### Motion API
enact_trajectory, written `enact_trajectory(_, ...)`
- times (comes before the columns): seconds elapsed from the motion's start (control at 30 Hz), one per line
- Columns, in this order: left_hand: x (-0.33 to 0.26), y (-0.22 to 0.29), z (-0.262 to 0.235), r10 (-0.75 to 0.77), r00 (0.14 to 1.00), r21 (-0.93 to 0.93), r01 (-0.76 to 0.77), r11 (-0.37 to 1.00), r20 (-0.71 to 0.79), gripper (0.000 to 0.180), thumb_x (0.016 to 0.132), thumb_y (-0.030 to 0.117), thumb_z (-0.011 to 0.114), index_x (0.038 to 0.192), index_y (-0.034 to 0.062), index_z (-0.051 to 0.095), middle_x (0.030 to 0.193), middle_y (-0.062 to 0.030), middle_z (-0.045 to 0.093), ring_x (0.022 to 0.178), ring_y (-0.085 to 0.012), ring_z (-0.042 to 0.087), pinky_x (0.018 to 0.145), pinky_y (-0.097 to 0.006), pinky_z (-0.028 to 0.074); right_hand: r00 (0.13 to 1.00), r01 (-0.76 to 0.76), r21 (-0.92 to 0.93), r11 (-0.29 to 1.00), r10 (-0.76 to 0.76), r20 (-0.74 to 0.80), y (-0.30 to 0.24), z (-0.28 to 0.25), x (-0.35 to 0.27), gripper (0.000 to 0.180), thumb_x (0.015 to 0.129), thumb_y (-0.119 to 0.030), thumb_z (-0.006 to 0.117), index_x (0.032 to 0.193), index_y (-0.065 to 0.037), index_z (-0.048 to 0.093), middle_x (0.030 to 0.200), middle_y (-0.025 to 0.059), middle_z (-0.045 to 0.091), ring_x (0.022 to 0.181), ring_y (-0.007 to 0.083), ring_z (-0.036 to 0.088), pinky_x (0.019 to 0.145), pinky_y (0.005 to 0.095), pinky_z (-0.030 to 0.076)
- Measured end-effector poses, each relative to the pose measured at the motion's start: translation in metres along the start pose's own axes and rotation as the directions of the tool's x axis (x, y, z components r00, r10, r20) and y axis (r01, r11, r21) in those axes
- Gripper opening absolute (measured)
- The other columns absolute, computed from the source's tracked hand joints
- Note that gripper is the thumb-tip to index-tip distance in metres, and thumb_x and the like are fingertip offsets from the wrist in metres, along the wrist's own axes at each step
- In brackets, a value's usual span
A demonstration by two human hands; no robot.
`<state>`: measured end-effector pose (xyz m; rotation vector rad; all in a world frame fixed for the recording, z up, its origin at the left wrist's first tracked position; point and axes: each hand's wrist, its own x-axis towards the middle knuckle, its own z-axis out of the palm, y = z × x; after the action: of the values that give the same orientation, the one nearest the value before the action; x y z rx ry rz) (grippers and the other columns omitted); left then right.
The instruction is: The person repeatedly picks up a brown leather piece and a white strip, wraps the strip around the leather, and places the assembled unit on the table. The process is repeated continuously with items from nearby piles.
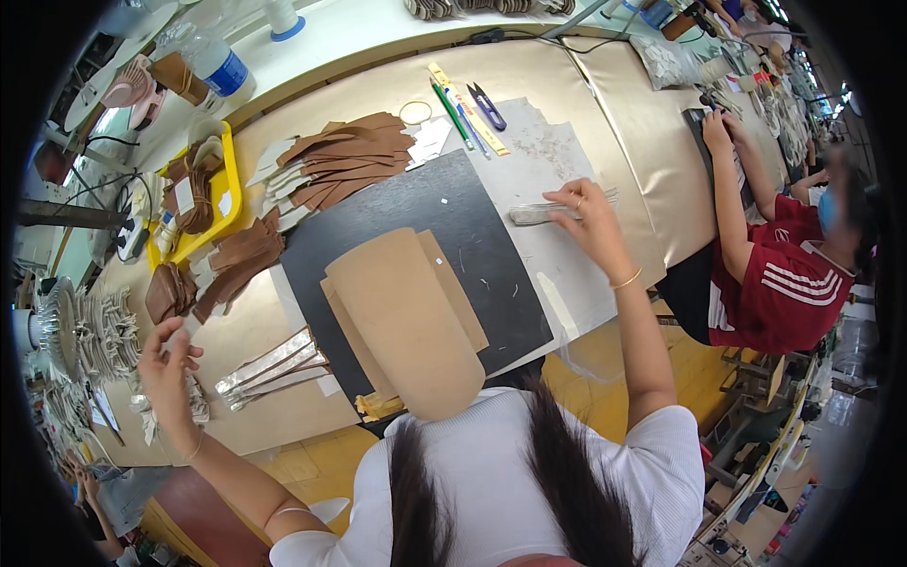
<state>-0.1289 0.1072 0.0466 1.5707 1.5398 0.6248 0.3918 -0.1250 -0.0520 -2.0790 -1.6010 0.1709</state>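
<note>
My left hand [170, 378] is out at the left, fingers loosely bent and apart, with nothing visible in them. It hovers near brown strips [236, 260] lying beside the yellow tray. My right hand [590, 222] is over a bundle of thin pale grey strips [534, 214], its thumb and fingers apart; whether the fingertips touch the strips I cannot tell. In front of me a black mat [487, 250] bears a large tan panel [402, 312] with rounded ends, lying across other tan pieces.
Fanned brown strips [350, 156] lie beyond the mat. Near them are a yellow ruler [470, 109], a green pencil [452, 115] and dark thread snips [487, 106]. A yellow tray [227, 189] holds brown bundles. Long pale strips [269, 369] lie left. A co-worker in red [784, 274] sits right.
</note>
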Motion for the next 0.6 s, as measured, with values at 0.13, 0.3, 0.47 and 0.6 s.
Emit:
enact_trajectory(0.13, -0.037, 0.066, 0.013, 0.214, 0.976, -0.145, -0.219, 0.965, -0.05, 0.019, 0.084, 0.007, 0.065, 0.1, -0.003, 0.062, 0.088, -0.0081, 0.059, 0.064, -0.0118, 0.057, 0.053, -0.022, 0.044, 0.976, 0.111, -0.113, 0.987, -0.129, -0.173, -0.003, 0.024, -0.009, 0.026, 0.071, -0.003, 0.074, 0.096, -0.009, 0.07, 0.086, 0.0043, 0.062, 0.082, 0.0232, 0.059, 0.074, 0.0329, 0.048)
enact_trajectory(0.3, -0.068, 0.088, 0.032, 0.621, 0.779, -0.518, -0.495, 0.698, 0.092, 0.014, 0.079, 0.001, 0.064, 0.093, -0.0035, 0.063, 0.087, -0.0142, 0.057, 0.06, -0.0173, 0.058, 0.051, -0.023, 0.047, 0.935, 0.189, -0.181, 0.965, -0.234, -0.268, 0.0, 0.034, -0.013, 0.018, 0.07, -0.003, 0.073, 0.086, -0.008, 0.068, 0.084, 0.0046, 0.062, 0.08, 0.023, 0.059, 0.072, 0.0338, 0.047)
enact_trajectory(0.47, -0.06, 0.064, 0.088, 0.687, 0.6, -0.701, -0.276, 0.658, 0.409, 0.013, 0.075, -0.001, 0.07, 0.086, -0.0046, 0.065, 0.084, -0.0153, 0.06, 0.069, -0.0198, 0.065, 0.058, -0.026, 0.054, 0.943, 0.188, -0.165, 0.968, -0.225, -0.247, -0.005, 0.028, -0.015, 0.015, 0.074, 0.001, 0.069, 0.086, -0.004, 0.062, 0.089, 0.0064, 0.063, 0.083, 0.0259, 0.06, 0.073, 0.0341, 0.048)
enact_trajectory(0.6, -0.077, 0.066, 0.133, 0.198, 0.762, -0.56, 0.247, 0.791, 0.616, 0.013, 0.083, -0.007, 0.061, 0.095, -0.0058, 0.062, 0.083, -0.0103, 0.062, 0.071, -0.0179, 0.067, 0.061, -0.025, 0.054, 0.98, 0.009, 0.151, 0.988, 0.021, -0.196, -0.001, 0.019, -0.011, 0.011, 0.082, 0.002, 0.061, 0.091, -0.003, 0.055, 0.09, 0.0093, 0.062, 0.085, 0.0264, 0.061, 0.075, 0.0342, 0.048)
